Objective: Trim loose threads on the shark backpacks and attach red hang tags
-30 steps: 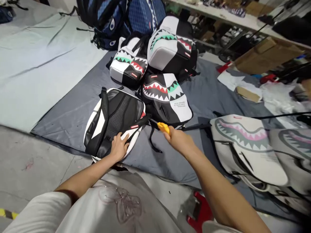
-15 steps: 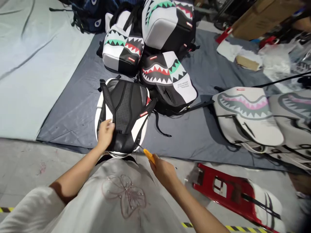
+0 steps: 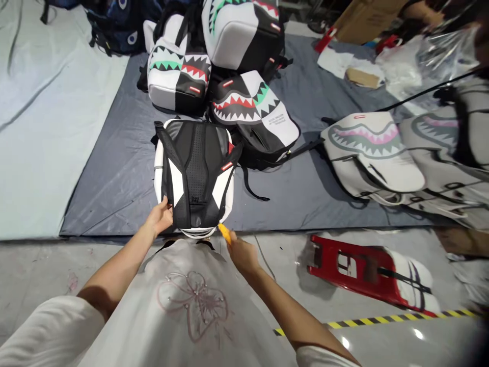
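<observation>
A black and white backpack (image 3: pixel 194 173) lies back side up on the dark grey sheet (image 3: pixel 114 173), its straps facing me. My left hand (image 3: pixel 160 218) grips its lower left edge. My right hand (image 3: pixel 240 253) is closed around a small yellow-handled tool (image 3: pixel 225 233), whose tip sits at the backpack's bottom right corner. Three more shark-mouth backpacks (image 3: pixel 252 109) are piled just behind it.
Grey shark-mouth backpacks (image 3: pixel 372 153) lie to the right on the sheet. A red and white bag (image 3: pixel 367 270) lies on the concrete floor near yellow-black tape (image 3: pixel 382 318). Dark blue backpacks (image 3: pixel 122 23), cardboard and plastic bags (image 3: pixel 431 56) lie at the back. A pale sheet (image 3: pixel 46 127) covers the left.
My right hand drew the yellow tool back from the strap at the backpack's right side to its bottom corner. My left hand slid to the lower left edge. The backpack turned straighter toward me.
</observation>
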A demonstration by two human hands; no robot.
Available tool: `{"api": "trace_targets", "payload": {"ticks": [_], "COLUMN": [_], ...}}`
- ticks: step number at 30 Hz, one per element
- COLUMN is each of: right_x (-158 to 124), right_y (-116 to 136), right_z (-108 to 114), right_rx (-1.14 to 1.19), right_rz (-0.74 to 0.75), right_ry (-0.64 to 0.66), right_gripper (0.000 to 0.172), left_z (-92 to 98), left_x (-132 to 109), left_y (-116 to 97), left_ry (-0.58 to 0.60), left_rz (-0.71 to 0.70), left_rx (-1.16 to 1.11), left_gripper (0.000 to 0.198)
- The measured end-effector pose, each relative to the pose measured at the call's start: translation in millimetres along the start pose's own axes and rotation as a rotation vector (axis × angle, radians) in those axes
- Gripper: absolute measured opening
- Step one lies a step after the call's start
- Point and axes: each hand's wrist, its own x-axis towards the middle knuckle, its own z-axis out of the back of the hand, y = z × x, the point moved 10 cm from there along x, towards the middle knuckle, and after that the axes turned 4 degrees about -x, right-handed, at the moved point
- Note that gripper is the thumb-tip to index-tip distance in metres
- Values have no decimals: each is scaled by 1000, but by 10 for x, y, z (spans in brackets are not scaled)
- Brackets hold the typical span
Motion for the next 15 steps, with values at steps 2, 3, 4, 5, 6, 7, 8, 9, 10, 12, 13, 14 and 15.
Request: {"api": "trace_targets", "payload": {"ticks": [2, 3, 4, 5, 6, 7, 8, 9, 10, 12, 13, 14, 15], "right_x": [37, 50, 57, 58, 55, 51, 48, 51, 66, 135, 180, 225, 263], "right_y": [100, 122, 118, 76, -3, -106, -218, -312, -370, -357, -314, -271, -240], "right_z": [29, 35, 35, 29, 24, 19, 14, 7, 1, -10, -13, -11, -7], "right_rx": [31, 43, 52, 55, 54, 50, 42, 38, 43, 85, 111, 134, 150], "right_rz": [29, 40, 48, 40, 13, -31, -85, -135, -167, -162, -143, -127, -118], "right_ry": [-15, -22, -27, -35, -48, -68, -89, -109, -128, -160, -173, -185, -194], "right_gripper": [26, 25, 25, 25, 25, 26, 29, 32, 36, 39, 38, 37, 37], "left_z": [-124, -189, -247, -290, -314, -329, -335, -333, -327, -314, -313, -319, -330], "left_x": [73, 94, 105, 109, 113, 114, 115, 119, 126, 148, 156, 161, 159], "left_y": [79, 112, 135, 148, 150, 153, 163, 179, 197, 232, 245, 257, 267], "left_ry": [142, 219, 289, 345, 381, 405, 419, 422, 418, 402, 395, 391, 389], "left_rz": [87, 123, 149, 162, 160, 155, 155, 158, 163, 178, 185, 191, 195], "left_rx": [-1, -6, -13, -19, -24, -28, -29, -29, -29, -29, -29, -31, -34], "left_gripper": [48, 54, 60, 65, 70, 73, 75, 77, 78, 79, 79, 79, 79]}}
